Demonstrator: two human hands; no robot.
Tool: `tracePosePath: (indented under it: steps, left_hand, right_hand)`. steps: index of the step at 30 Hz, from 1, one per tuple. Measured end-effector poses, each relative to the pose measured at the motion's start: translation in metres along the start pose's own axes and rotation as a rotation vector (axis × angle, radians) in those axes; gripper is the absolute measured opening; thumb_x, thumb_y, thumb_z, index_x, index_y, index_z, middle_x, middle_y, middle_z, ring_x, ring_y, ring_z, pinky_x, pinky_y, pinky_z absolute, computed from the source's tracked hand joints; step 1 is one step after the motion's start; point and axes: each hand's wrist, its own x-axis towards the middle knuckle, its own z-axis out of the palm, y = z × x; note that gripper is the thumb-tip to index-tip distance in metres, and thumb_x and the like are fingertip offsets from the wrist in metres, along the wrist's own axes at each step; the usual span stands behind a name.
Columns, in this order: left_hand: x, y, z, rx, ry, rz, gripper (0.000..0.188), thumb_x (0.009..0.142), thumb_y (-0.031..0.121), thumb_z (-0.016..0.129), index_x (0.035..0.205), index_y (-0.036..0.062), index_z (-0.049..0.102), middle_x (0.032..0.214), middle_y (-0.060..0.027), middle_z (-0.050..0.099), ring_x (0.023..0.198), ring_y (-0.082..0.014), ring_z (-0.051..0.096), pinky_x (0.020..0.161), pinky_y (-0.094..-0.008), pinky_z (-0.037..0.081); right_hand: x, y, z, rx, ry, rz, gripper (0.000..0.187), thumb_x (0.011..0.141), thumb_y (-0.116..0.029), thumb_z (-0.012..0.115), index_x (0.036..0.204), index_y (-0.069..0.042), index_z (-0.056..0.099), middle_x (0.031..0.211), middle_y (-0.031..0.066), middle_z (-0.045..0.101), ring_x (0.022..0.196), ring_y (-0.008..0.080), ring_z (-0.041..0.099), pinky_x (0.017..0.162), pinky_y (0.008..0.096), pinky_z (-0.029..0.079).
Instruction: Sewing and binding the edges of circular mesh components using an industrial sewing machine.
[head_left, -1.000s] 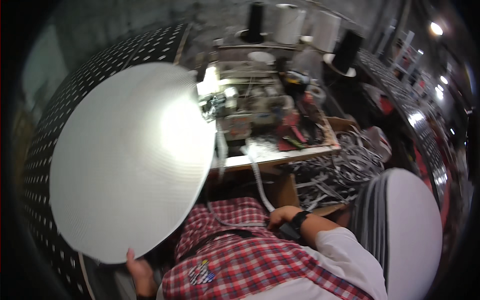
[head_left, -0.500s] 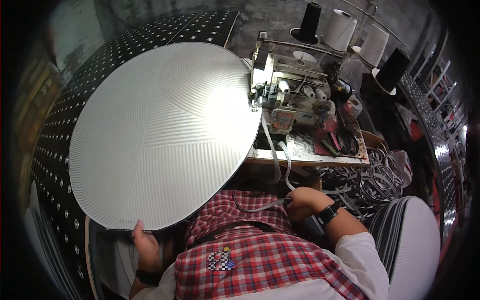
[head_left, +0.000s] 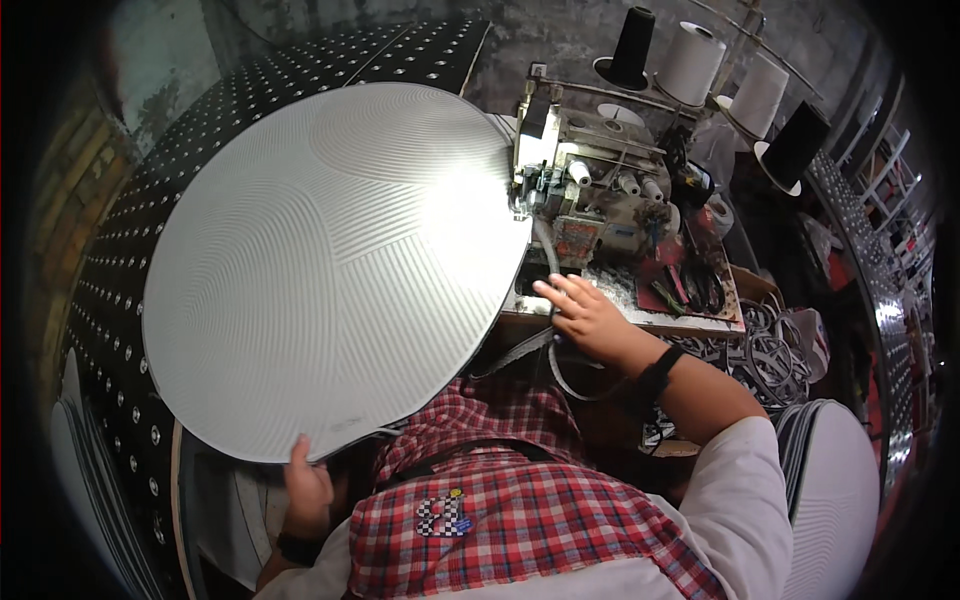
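A large round pale grey mat point(head_left: 270, 290) with a ridged, curved pattern lies in front of me, its right edge at the needle area of an overlock sewing machine point(head_left: 610, 190). My left hand point(head_left: 308, 490) grips the mat's near edge, thumb on top and the other fingers hidden beneath. Close to the machine's front, my right hand point(head_left: 602, 325) has its fingers stretched out and apart. A grey binding strip point(head_left: 546, 245) hangs from the machine and passes by its fingertips. Another length of strip loops below that hand.
Black and white thread cones point(head_left: 690, 65) stand behind the machine. A black table point(head_left: 110, 290) with metal studs extends at left and back. Tangled strips point(head_left: 775, 340) lie at right, above stacked round mats point(head_left: 835, 490). Dark-handled tools point(head_left: 690, 290) rest on the machine table.
My right hand has moved up and away from me, from my lap to the machine's front, and its fingers have spread. The mat has turned a little, with my left hand still at its near edge.
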Motion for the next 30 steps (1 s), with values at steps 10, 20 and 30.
tracePosePath:
  steps: [10, 20, 30]
  left_hand:
    - [0.002, 0.03, -0.014, 0.031, -0.148, 0.068, 0.035, 0.085, 0.014, 0.031, 0.109, -0.0086, 0.042, 0.112, -0.0149, 0.048, 0.104, -0.0238, 0.046, 0.094, -0.0328, 0.03]
    - [-0.007, 0.035, 0.002, -0.138, -0.18, -0.042, 0.036, 0.085, 0.019, 0.036, 0.11, -0.0063, 0.041, 0.115, -0.0131, 0.046, 0.108, -0.0228, 0.043, 0.094, -0.034, 0.03]
    - [-0.003, 0.017, -0.013, 0.065, -0.159, -0.006, 0.036, 0.08, 0.011, 0.04, 0.111, -0.006, 0.041, 0.113, -0.0129, 0.046, 0.106, -0.0234, 0.044, 0.093, -0.0353, 0.032]
  right_hand:
    - [0.002, -0.027, 0.018, 0.302, -0.039, -0.022, 0.007, 0.067, -0.011, 0.05, 0.068, -0.008, 0.044, 0.068, 0.0069, 0.044, 0.063, 0.0248, 0.049, 0.058, 0.035, 0.043]
    - [-0.031, -0.103, 0.025, 0.785, -0.275, 0.234, 0.026, 0.061, -0.013, 0.063, 0.078, -0.007, 0.044, 0.075, 0.0108, 0.051, 0.073, 0.0303, 0.053, 0.062, 0.0366, 0.044]
    - [-0.042, -0.126, 0.032, 0.989, -0.355, 0.41, 0.026, 0.065, -0.015, 0.061, 0.081, -0.005, 0.043, 0.072, 0.0144, 0.052, 0.07, 0.0325, 0.053, 0.06, 0.0375, 0.042]
